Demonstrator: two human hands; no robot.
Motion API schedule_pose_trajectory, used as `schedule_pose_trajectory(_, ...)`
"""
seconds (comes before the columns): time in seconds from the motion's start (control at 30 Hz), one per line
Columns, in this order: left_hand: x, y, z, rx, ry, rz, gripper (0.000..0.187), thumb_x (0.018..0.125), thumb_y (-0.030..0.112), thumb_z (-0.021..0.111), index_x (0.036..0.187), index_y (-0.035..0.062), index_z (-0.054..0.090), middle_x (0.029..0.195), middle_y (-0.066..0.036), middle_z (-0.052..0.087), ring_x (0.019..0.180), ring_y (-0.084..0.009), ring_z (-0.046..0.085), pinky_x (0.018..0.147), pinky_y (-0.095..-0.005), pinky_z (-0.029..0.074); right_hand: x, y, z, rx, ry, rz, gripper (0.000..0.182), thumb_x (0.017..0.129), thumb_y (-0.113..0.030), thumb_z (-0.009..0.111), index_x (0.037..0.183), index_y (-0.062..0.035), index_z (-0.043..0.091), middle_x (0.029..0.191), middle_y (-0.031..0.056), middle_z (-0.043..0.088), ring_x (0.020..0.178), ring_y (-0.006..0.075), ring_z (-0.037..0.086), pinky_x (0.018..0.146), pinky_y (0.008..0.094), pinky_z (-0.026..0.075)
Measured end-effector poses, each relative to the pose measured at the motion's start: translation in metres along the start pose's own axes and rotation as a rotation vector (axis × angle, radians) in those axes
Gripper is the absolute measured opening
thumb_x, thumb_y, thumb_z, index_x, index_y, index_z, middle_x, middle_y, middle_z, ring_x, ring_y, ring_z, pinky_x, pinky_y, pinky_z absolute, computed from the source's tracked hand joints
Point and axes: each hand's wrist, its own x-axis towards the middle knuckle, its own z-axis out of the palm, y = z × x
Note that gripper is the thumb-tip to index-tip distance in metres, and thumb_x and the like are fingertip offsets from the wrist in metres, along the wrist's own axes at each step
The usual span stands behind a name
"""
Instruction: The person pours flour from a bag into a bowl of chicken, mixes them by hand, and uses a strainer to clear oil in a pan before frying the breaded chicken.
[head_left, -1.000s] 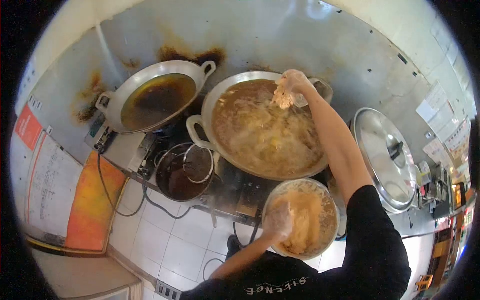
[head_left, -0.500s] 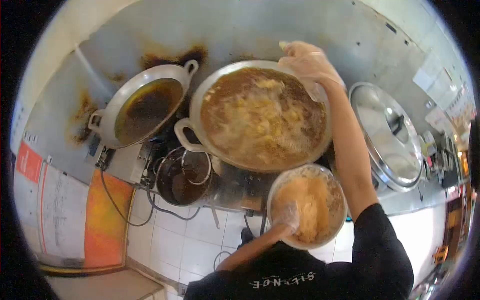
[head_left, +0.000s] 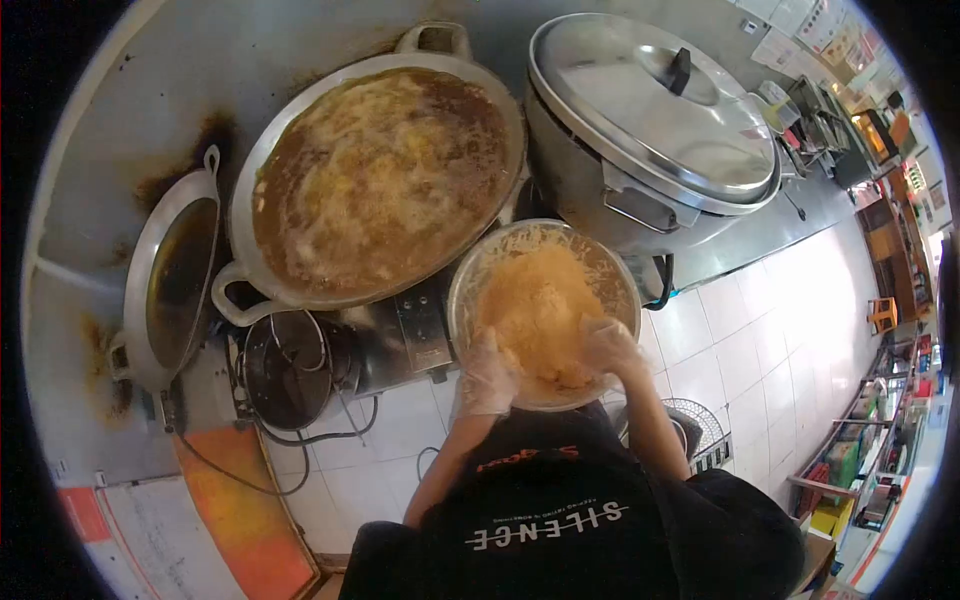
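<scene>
A round metal bowl [head_left: 462,313] holds a heap of orange-tan breading flour [head_left: 540,290], with pale crumbs stuck to its inner wall. My left hand [head_left: 488,378], in a clear plastic glove, is at the bowl's near left side with its fingertips down in the flour. Also gloved, my right hand [head_left: 612,350] reaches over the near right rim into the heap. Flour and blur hide the fingers of both hands, so I cannot see whether they grip anything. Beyond the bowl, a large two-handled wok [head_left: 240,215] is full of bubbling brown oil with food frying in it.
Right of the wok stands a big lidded metal pot [head_left: 650,110]. A smaller wok [head_left: 135,290] with dark oil is at the left. Below it, a pot [head_left: 262,400] of dark liquid contains a round-rimmed tool. The stove front [head_left: 425,335] and a hose [head_left: 300,480] lie nearby.
My right hand has come from above the wok's far right edge down into the bowl. My left hand remains at the bowl. The view has swung right, showing more of the lidded pot and floor.
</scene>
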Motion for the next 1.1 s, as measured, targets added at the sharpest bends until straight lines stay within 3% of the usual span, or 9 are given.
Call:
schedule_pose_trajectory(0.03, -0.001, 0.006, -0.009, 0.032, -0.03, -0.055, 0.051, 0.081, 0.026, 0.08, 0.121, -0.0017, 0.063, 0.11, -0.029, 0.07, 0.104, -0.0468, 0.068, 0.091, -0.0506, 0.055, 0.005, 0.005, 0.019, -0.205, -0.09, -0.096, 0.036, 0.082, -0.033, 0.075, 0.105, -0.0053, 0.076, 0.103, 0.0163, 0.076, 0.099, 0.0321, 0.074, 0.087, 0.0451, 0.057)
schedule_pose_trajectory(0.23, -0.005, 0.001, -0.009, 0.013, -0.069, -0.031, 0.041, 0.081, 0.021, 0.078, 0.115, 0.0013, 0.067, 0.099, -0.028, 0.072, 0.096, -0.0438, 0.071, 0.086, -0.0503, 0.057, -0.028, -0.049, -0.006, -0.051, -0.024, -0.045, 0.043, 0.081, -0.039, 0.073, 0.109, -0.0061, 0.075, 0.116, 0.019, 0.073, 0.111, 0.0326, 0.071, 0.093, 0.0445, 0.056)
schedule_pose_trajectory(0.37, -0.005, 0.001, -0.003, -0.044, -0.061, -0.025, 0.042, 0.081, 0.023, 0.079, 0.116, 0.0023, 0.067, 0.102, -0.026, 0.073, 0.098, -0.0416, 0.072, 0.086, -0.0479, 0.056, -0.011, -0.042, -0.011, 0.176, -0.088, 0.203, 0.052, 0.085, -0.035, 0.074, 0.127, -0.0052, 0.067, 0.125, 0.0217, 0.068, 0.12, 0.035, 0.066, 0.1, 0.0453, 0.053)
schedule_pose_trajectory(0.43, -0.009, 0.009, -0.011, -0.086, -0.058, -0.056, 0.044, 0.082, 0.025, 0.08, 0.117, 0.0027, 0.067, 0.102, -0.025, 0.074, 0.098, -0.0402, 0.072, 0.086, -0.0466, 0.056, -0.035, -0.062, -0.062, 0.257, -0.063, 0.174, 0.056, 0.086, -0.031, 0.074, 0.134, -0.005, 0.063, 0.128, 0.0219, 0.067, 0.122, 0.0365, 0.064, 0.103, 0.0462, 0.051)
schedule_pose_trajectory(0.53, -0.008, 0.017, -0.018, -0.175, 0.016, -0.136, 0.046, 0.082, 0.027, 0.081, 0.118, 0.0025, 0.066, 0.103, -0.023, 0.074, 0.099, -0.0386, 0.072, 0.087, -0.0456, 0.056, -0.024, -0.036, -0.037, 0.658, 0.149, 0.104, 0.053, 0.09, -0.029, 0.07, 0.136, -0.0046, 0.06, 0.129, 0.022, 0.066, 0.123, 0.0386, 0.063, 0.104, 0.0471, 0.05)
schedule_pose_trajectory(0.7, 0.001, 0.018, -0.01, -0.147, -0.014, -0.12, 0.032, 0.086, 0.023, 0.076, 0.109, 0.0014, 0.069, 0.102, -0.024, 0.073, 0.097, -0.0417, 0.07, 0.086, -0.0471, 0.055, -0.011, -0.028, -0.025, 0.404, 0.257, -0.119, 0.054, 0.093, -0.033, 0.068, 0.137, -0.003, 0.058, 0.13, 0.0253, 0.065, 0.124, 0.0407, 0.061, 0.104, 0.0479, 0.05)
schedule_pose_trajectory(0.83, 0.0, -0.015, 0.022, 0.013, 0.182, 0.132, 0.029, 0.087, 0.025, 0.074, 0.105, 0.0028, 0.071, 0.102, -0.024, 0.073, 0.097, -0.0414, 0.071, 0.086, -0.0472, 0.055, -0.02, -0.056, -0.067, 0.628, 0.068, 0.229, 0.063, 0.092, -0.043, 0.07, 0.137, -0.0013, 0.056, 0.128, 0.0289, 0.065, 0.123, 0.0426, 0.062, 0.101, 0.0493, 0.051)
schedule_pose_trajectory(1.03, -0.001, 0.018, -0.003, -0.04, 0.035, -0.135, 0.032, 0.088, 0.029, 0.074, 0.108, 0.0039, 0.071, 0.096, -0.021, 0.074, 0.093, -0.0395, 0.072, 0.084, -0.0473, 0.055, -0.034, -0.076, -0.088, 0.536, 0.152, 0.429, 0.068, 0.088, -0.048, 0.074, 0.134, -0.001, 0.057, 0.126, 0.0307, 0.066, 0.122, 0.0417, 0.064, 0.098, 0.0503, 0.053)
schedule_pose_trajectory(1.1, 0.001, 0.025, -0.011, -0.122, 0.033, -0.215, 0.032, 0.089, 0.03, 0.074, 0.108, 0.0042, 0.071, 0.096, -0.02, 0.074, 0.092, -0.038, 0.072, 0.084, -0.046, 0.055, -0.015, -0.051, -0.03, 0.391, 0.31, 0.303, 0.066, 0.087, -0.046, 0.075, 0.132, -0.0012, 0.057, 0.124, 0.0302, 0.067, 0.119, 0.0423, 0.066, 0.097, 0.052, 0.054)
